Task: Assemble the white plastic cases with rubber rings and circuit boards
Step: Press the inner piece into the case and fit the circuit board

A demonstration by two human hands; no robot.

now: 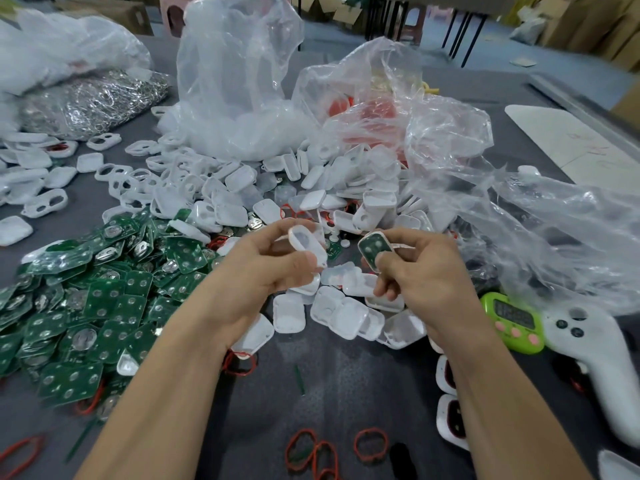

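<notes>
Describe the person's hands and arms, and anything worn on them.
The left hand and right hand wear no gloves, rings or watch. The left forearm and right forearm are bare to the frame's edge; no sleeves in view.

A bench (346,382) covered in dark grey, felt-like cloth fills most of the view. A pale grey strip (571,98) runs along its far right side, with a flat white sheet (568,143) lying just inside it. Beyond the bench is a blue-grey floor (498,32), where thin black metal furniture legs (473,41) stand. Brown cardboard boxes (588,22) are stacked at the back right, and another cardboard box (117,12) sits at the back left beside a pink stool (173,15). The light is soft and even, with no hard shadows.
</notes>
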